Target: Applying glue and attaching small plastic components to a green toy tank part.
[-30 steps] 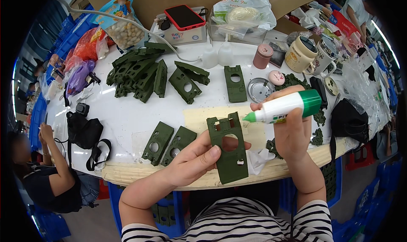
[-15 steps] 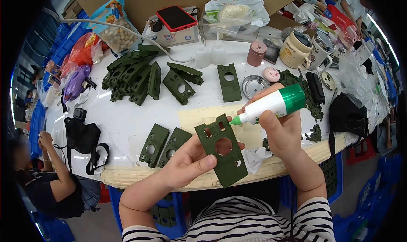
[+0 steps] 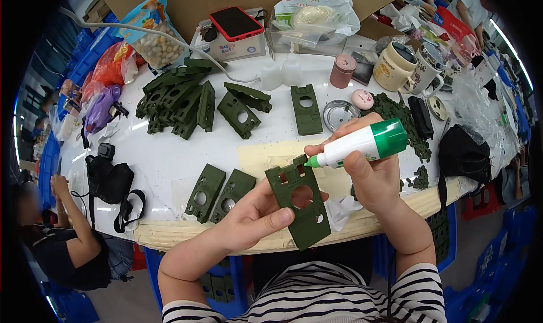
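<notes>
My left hand (image 3: 257, 216) grips a dark green plastic model hull plate (image 3: 308, 227) by its left side, thumb on top. The plate has a large round hole and small square openings near its far end. In my right hand (image 3: 376, 179) is a white glue bottle (image 3: 353, 145) with a green base and a green nozzle, tipped sideways. Its nozzle tip is at the plate's far right corner; whether it touches, I cannot tell. Two similar green plates (image 3: 205, 192) lie left of my left hand, and a single plate (image 3: 306, 119) lies beyond my hands.
A heap of green plates (image 3: 175, 102) fills the back left. Small green parts (image 3: 416, 130) are piled at right, near a round metal tin (image 3: 339, 115), a pink canister (image 3: 343, 71) and mugs (image 3: 391, 68). A black bag (image 3: 110, 179) sits left. A person (image 3: 68, 238) works at far left.
The plate in my left hand has shifted slightly right and turned a little. The glue bottle has tilted a bit, its nozzle staying by the plate's far corner.
</notes>
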Available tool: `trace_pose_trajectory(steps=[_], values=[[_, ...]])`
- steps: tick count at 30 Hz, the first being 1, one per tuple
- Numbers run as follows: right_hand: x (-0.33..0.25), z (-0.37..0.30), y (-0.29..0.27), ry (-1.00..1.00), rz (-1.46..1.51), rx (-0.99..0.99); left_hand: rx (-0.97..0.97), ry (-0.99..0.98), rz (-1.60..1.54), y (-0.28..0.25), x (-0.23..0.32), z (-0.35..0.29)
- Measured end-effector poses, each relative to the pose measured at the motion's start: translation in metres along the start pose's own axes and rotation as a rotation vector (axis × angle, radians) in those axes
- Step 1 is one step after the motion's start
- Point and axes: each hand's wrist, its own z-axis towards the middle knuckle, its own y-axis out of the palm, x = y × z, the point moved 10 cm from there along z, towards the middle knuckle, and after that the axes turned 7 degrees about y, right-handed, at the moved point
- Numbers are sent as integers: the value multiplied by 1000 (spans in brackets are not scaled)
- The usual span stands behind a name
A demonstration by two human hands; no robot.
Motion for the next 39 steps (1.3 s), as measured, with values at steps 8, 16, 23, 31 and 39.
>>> trace_pose_trajectory(steps=[8,16,23,31,39], values=[[-3,0,1,-13,-61,-14,8,6,-9,0,0,-1],[-3,0,1,-15,-19,-15,-1,14,-15,1,0,1],[-3,0,1,-16,-29,-12,41,-2,24,-1,0,1],[-6,-1,-3,-66,-53,-1,37,-38,-51,3,5,4],[-8,0,3,-62,-130,-28,45,-44,-29,4,6,5]])
